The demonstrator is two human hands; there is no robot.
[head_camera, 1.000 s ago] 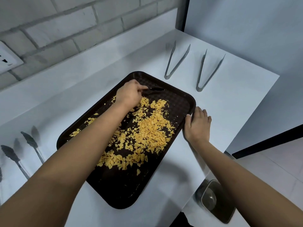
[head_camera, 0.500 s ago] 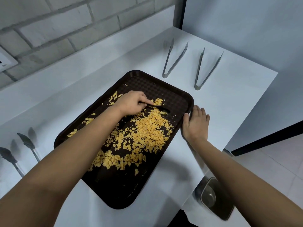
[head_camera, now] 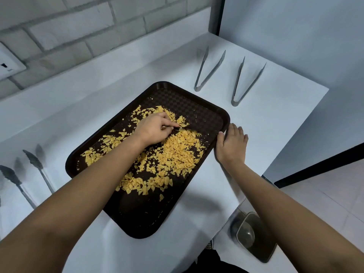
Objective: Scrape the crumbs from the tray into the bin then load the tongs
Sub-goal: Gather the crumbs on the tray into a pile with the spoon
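Scraping is the step in hand: my left hand (head_camera: 155, 128) pinches a small dark scraper (head_camera: 182, 129), mostly hidden, in the crumbs (head_camera: 177, 152) heaped mid-tray. My right hand (head_camera: 232, 144) lies flat, fingers straight, steadying the tray (head_camera: 212, 111) at its right rim. I judge short, low strokes toward the near right, where the bin (head_camera: 254, 239) sits below the table (head_camera: 275, 119), work best. Two tongs (head_camera: 208, 71) wait far right.

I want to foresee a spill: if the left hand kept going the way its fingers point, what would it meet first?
The left hand, gripping a small dark scraper, points toward the dark brown plastic tray's right rim. It would probably plough through scattered yellow crumbs first, then reach that rim.
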